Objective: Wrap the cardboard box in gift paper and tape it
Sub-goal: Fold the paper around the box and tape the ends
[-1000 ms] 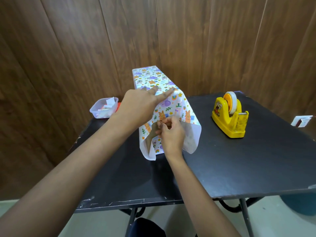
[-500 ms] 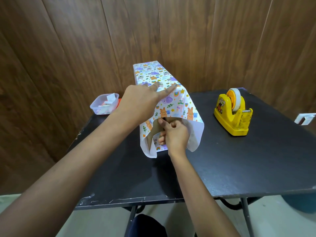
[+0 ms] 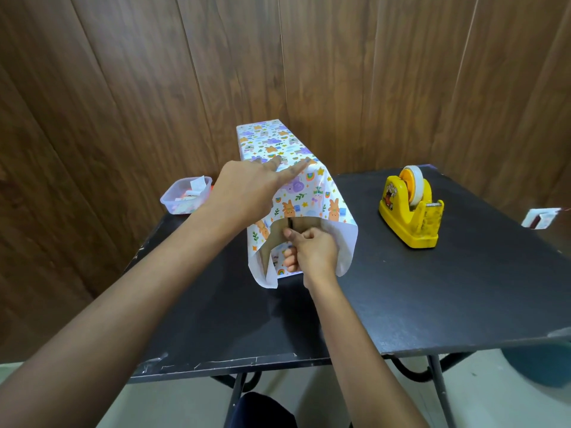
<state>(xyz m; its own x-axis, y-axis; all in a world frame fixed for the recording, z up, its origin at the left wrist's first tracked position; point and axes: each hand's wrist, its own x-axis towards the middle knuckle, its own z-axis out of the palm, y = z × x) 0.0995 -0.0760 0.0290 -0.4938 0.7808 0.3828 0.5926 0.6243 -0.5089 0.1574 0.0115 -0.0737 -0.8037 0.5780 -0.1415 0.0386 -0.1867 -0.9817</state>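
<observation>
Cardboard box [image 3: 304, 225] lay on the tabletop [image 3: 432, 288], near end unsealed; left grip [image 3: 250, 193] pressed flat, fingers straight, on the gift paper [image 3: 278, 143]; right grip [image 3: 312, 254] curled at that end, hold unclear. Creasing flaps tight before taping looked wisest.

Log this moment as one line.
left hand: flat on wrapped cardboard box top; right hand: grips gift paper at open near end; tape dispenser: untouched

A clear plastic tub [image 3: 185, 196] of scraps sits on the black table [image 3: 463, 288].

Right hand [image 3: 312, 251] lower on box [image 3: 276, 239] end
</observation>
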